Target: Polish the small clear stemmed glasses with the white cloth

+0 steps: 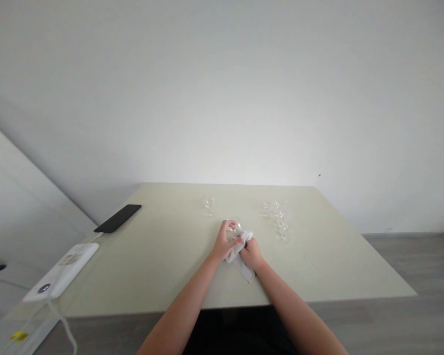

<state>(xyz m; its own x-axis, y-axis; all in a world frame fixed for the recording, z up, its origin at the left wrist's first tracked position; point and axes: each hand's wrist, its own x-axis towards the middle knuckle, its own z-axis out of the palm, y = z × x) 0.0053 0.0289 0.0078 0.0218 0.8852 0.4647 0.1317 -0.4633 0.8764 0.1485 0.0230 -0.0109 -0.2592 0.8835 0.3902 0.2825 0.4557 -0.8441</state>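
Near the middle of the table's front half, my left hand (pixel 223 242) is closed around a clear drinking glass (pixel 234 226), its rounded bowl tilted away from me. A white cloth (pixel 237 257) is bunched against the near part of the glass, and one end hangs down between my wrists. My right hand (pixel 251 253) grips the cloth at the glass's near end; its fingertips are partly hidden in the folds. Just beyond my left hand, another clear glass (pixel 209 206) stands alone. To the right is a cluster of several similar clear glasses (pixel 279 217).
The pale table (pixel 163 266) reaches back to the white wall. At its left side lie a dark, flat phone-like slab (pixel 119 218) and a white box-shaped device (pixel 62 271) with a round dark button. A white cable (pixel 61 315) runs off the table's left front corner.
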